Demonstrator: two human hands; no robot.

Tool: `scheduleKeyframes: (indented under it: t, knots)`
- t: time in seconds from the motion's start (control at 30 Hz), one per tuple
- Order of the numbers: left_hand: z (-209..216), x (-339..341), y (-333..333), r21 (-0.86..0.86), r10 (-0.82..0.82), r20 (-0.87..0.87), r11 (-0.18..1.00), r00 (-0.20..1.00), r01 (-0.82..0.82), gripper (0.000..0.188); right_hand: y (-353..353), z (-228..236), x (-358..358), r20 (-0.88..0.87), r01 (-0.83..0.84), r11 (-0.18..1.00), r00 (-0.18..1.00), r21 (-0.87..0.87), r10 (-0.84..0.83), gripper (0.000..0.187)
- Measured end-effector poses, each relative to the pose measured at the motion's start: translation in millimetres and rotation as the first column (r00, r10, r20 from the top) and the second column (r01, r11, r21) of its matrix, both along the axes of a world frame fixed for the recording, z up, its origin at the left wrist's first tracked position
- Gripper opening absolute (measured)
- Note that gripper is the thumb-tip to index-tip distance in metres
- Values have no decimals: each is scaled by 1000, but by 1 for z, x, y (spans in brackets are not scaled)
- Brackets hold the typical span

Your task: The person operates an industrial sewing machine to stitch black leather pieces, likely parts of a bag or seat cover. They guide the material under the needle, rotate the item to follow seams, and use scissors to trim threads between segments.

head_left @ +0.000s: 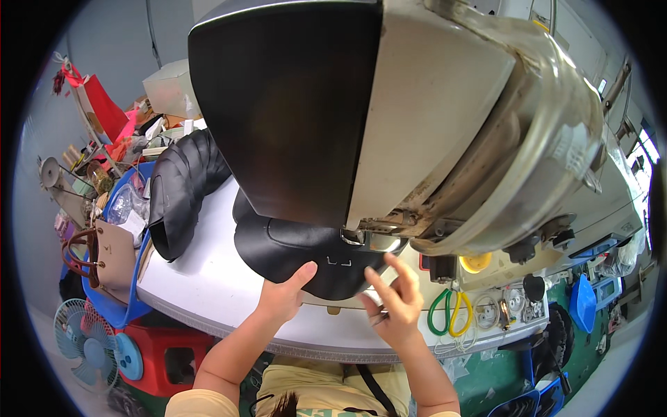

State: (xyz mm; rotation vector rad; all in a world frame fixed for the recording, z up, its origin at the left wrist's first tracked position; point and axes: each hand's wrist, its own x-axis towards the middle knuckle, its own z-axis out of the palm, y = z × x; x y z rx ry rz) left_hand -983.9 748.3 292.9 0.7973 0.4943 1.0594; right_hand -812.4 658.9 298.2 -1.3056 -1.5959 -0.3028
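Note:
Under the head of a large sewing machine point(368, 226) lies a black leather-like piece point(299, 260) with a rounded outline. It has a curved stitched line and two small white corner marks. My left hand point(281, 300) grips its near edge, thumb on top, the other fingers hidden beneath. Close to the right edge of the piece is my right hand point(401, 299), index finger stretched toward the needle area and the other fingers bent. A small dark, shiny thing shows by its bent fingers, too small to name.
Stacked black pieces point(177, 191) lie at the left on the white table point(208, 229). Beyond are a blue bin point(111, 299), a tan handbag point(114, 257) and a fan point(87, 340). Green-handled point(439, 313) and yellow-handled scissors point(460, 316) lie at the right.

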Motion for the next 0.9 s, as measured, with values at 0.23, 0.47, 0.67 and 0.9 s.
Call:
scheduleKeyframes:
  t: [0.23, 0.47, 0.67, 0.9]
  knots:
    - [-3, 3, -7, -52, 6, 3, 999, 1000, -6, 43, 8, -8, -15, 134, 42, 999, 990, -4, -42, 53]
    - [-10, -1, -33, 185, -165, -104, 966, 981, 182, 34, 2, 9, 0, 135, 19, 1000, 991, -17, -16, 62]
    - [-22, -32, 7, -237, -269, 279, 911, 922, 338, 68, 3, 11, 2, 130, -1, 1000, 991, -32, 5, 61]
    - [-26, -68, 12, -60, -266, -3, 962, 964, 265, 66, -7, 23, -2, 197, 91, 990, 978, -107, -69, 58]
